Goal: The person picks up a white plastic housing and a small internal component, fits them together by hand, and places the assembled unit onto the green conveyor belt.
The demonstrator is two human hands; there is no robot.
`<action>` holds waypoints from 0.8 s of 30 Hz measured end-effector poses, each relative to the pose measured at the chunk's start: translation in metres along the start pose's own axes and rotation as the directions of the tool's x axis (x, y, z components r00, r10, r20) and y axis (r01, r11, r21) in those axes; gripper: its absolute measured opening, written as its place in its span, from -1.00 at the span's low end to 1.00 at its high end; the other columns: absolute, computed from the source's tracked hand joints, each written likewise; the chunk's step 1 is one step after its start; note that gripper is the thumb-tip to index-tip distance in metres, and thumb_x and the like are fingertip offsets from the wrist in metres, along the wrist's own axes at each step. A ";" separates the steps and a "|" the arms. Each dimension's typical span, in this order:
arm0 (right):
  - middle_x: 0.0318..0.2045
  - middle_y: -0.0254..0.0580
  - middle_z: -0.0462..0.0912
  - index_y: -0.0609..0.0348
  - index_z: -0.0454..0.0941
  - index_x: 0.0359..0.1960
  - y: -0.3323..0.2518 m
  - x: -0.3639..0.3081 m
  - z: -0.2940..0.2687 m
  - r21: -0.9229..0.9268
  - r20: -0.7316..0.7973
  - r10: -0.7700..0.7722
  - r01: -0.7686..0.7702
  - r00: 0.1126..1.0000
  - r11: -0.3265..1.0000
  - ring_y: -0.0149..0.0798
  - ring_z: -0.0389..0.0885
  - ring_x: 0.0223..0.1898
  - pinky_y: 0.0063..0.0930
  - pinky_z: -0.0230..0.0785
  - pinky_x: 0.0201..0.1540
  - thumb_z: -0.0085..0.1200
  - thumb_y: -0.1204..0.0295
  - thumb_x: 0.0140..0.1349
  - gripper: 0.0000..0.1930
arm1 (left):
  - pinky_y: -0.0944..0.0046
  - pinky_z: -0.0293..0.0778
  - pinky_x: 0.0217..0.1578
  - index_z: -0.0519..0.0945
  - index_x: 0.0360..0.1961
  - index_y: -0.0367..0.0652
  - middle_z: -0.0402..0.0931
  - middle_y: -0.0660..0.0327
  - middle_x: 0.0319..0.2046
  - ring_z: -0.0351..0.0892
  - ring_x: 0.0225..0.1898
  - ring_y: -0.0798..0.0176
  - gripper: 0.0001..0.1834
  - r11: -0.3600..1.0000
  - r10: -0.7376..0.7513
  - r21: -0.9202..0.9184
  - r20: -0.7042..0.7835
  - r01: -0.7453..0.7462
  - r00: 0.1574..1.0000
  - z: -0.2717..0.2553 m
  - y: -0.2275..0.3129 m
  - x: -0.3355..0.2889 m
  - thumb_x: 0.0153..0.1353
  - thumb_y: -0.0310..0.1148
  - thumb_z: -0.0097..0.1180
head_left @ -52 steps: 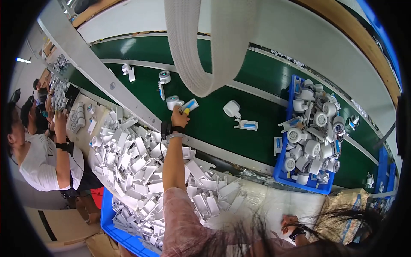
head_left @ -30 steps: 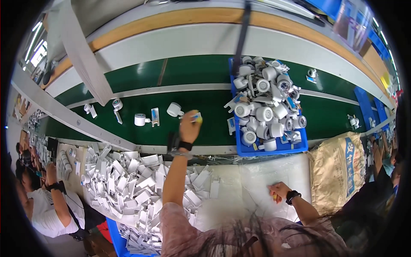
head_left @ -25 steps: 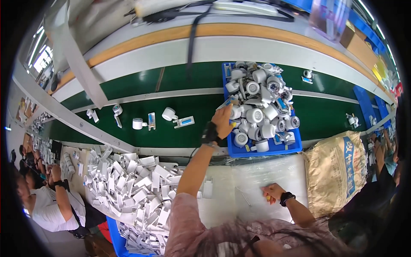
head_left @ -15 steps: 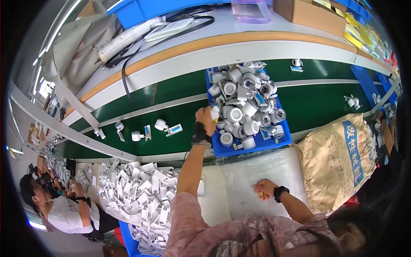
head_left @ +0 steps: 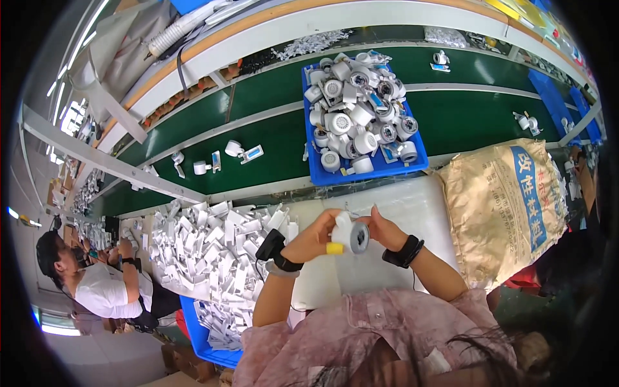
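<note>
1. the left hand [head_left: 316,240] is closed around a white round part [head_left: 343,233], which is held above the work surface, in front of the chest. the grip comes from the side, so the grey round face, turned toward the right, stays uncovered.
2. the right hand [head_left: 385,232] is just beside this face, with one digit pointing upward; i cannot tell if it grips the part or only touches it. perhaps it is placed so to steady the part from the other side.
3. a yellow piece [head_left: 334,248] is at the left thumb; it may be a finger cover.
4. beyond the hands, a blue bin [head_left: 387,171] is heaped above its rim with similar parts [head_left: 338,123], some showing a grille. it stands on the green belt [head_left: 277,161], probably for easy reach.
5. to the left, a pile of white flat pieces [head_left: 213,245] lies close by the left forearm.
6. below this pile, a second blue bin [head_left: 219,356] contains more white pieces.
7. to the right is a tan sack [head_left: 493,219]; its content is hidden.
</note>
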State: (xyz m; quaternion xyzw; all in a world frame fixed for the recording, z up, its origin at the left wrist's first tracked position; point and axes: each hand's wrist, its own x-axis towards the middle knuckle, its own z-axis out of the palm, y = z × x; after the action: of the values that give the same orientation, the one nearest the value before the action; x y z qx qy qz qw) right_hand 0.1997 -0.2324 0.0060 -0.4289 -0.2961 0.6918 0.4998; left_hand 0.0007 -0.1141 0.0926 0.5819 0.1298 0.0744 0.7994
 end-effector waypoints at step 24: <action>-0.43 -0.23 0.62 0.20 0.43 -0.32 -0.062 -0.077 0.071 0.039 0.230 -0.068 0.061 0.971 0.997 -0.42 0.62 -0.38 -0.62 0.39 -0.27 0.06 0.43 0.27 -0.88 | 0.21 0.23 0.18 0.38 0.16 -0.19 0.38 0.17 0.13 0.32 0.18 0.25 -0.42 0.962 0.257 0.111 -0.082 -0.248 0.963 0.043 -0.029 -0.026 0.11 -0.31 0.25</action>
State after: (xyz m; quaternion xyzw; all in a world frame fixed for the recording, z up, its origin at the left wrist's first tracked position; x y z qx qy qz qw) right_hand 0.1736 -0.2841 0.1134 -0.3274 -0.3551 0.7251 0.4909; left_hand -0.0124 -0.1689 0.0809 0.6288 0.0959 0.1969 0.7461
